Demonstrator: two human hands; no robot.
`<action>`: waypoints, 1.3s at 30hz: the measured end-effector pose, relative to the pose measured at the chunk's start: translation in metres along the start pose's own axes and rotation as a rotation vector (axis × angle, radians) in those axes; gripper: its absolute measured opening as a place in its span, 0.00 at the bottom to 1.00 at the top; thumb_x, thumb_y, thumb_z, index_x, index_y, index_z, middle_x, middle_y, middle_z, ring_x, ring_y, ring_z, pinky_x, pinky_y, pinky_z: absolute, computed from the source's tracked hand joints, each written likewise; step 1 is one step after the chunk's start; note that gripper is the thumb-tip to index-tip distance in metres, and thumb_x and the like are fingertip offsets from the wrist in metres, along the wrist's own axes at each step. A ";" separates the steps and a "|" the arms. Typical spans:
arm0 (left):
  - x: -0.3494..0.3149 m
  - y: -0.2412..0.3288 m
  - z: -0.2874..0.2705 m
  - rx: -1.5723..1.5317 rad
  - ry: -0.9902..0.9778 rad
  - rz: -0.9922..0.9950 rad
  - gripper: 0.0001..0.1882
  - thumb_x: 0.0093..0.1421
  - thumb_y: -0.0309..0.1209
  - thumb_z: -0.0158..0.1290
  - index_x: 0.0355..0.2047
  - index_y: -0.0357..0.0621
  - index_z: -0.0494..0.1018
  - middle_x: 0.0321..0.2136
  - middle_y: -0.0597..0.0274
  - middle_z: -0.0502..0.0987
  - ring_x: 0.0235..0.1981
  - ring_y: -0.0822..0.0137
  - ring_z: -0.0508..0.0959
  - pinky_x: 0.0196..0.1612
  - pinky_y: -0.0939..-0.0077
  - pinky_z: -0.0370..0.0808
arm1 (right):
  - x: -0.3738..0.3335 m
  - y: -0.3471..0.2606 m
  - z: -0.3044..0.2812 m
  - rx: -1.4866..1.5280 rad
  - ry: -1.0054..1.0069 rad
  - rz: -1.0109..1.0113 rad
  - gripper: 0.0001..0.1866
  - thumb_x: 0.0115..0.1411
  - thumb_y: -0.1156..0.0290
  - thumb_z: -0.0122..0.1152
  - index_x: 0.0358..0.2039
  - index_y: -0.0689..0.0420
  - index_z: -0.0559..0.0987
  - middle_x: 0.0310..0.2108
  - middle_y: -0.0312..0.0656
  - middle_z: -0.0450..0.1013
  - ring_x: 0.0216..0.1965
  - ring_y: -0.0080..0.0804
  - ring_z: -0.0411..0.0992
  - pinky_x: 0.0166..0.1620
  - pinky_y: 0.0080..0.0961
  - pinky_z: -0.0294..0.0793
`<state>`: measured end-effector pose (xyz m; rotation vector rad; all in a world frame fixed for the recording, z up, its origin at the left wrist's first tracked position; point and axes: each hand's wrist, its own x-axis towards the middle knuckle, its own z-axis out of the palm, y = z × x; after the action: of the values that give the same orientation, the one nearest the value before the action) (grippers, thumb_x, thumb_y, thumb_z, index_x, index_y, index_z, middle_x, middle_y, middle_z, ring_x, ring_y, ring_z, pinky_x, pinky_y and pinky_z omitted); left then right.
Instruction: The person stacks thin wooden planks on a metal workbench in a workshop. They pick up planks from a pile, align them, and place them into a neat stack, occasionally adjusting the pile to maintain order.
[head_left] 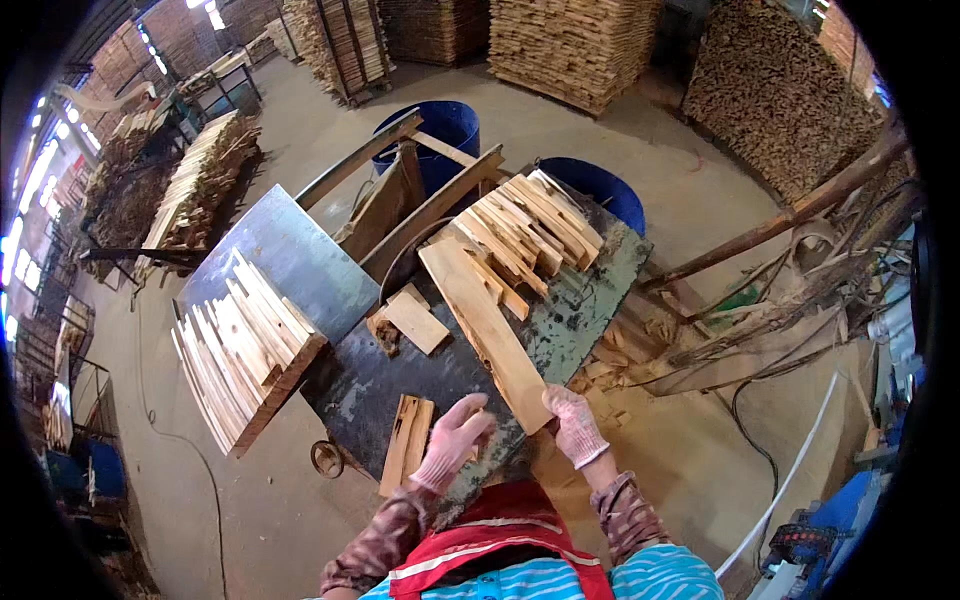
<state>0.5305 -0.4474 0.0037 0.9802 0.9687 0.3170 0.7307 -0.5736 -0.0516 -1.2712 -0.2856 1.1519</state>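
Observation:
A long pale wooden board lies slantwise across the dark metal worktable. My right hand, in a pinkish knit glove, grips its near end at the table's edge. To the left of that board, my left hand, gloved alike, hovers over the near part of the table with its fingers loosely bent and apart. Beside it rest short narrow wood strips. A small flat wood block and a rough bark-edged scrap lie farther up, left of the board.
Several cut boards are piled on the table's far right. More stand in a row on the left metal plate. Blue barrels and wooden rails are beyond the table. Tall timber stacks fill the back; a cable crosses the right-hand floor.

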 end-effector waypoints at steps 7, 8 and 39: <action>0.032 -0.003 0.062 -0.126 0.019 0.215 0.26 0.68 0.31 0.55 0.65 0.35 0.68 0.51 0.63 0.79 0.49 0.71 0.78 0.54 0.73 0.75 | -0.009 -0.016 0.012 0.138 -0.096 0.060 0.16 0.74 0.60 0.55 0.49 0.59 0.81 0.44 0.34 0.79 0.44 0.24 0.77 0.49 0.28 0.79; 0.031 -0.002 0.064 -0.141 0.016 0.196 0.26 0.68 0.31 0.55 0.65 0.35 0.68 0.52 0.63 0.79 0.49 0.70 0.78 0.55 0.73 0.75 | -0.013 -0.016 0.015 0.267 -0.060 0.140 0.16 0.74 0.60 0.55 0.50 0.58 0.80 0.46 0.35 0.79 0.46 0.26 0.78 0.49 0.31 0.81; -0.094 -0.094 -0.140 0.145 0.270 0.194 0.31 0.59 0.19 0.54 0.65 0.32 0.68 0.57 0.57 0.78 0.54 0.66 0.79 0.56 0.75 0.75 | 0.115 -0.071 0.050 -1.155 0.259 -0.451 0.26 0.64 0.52 0.62 0.57 0.55 0.77 0.46 0.50 0.81 0.47 0.45 0.80 0.52 0.41 0.80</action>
<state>0.3475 -0.4805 -0.0494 1.1874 1.1557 0.5584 0.7831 -0.4428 -0.0211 -2.1678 -1.0768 0.3558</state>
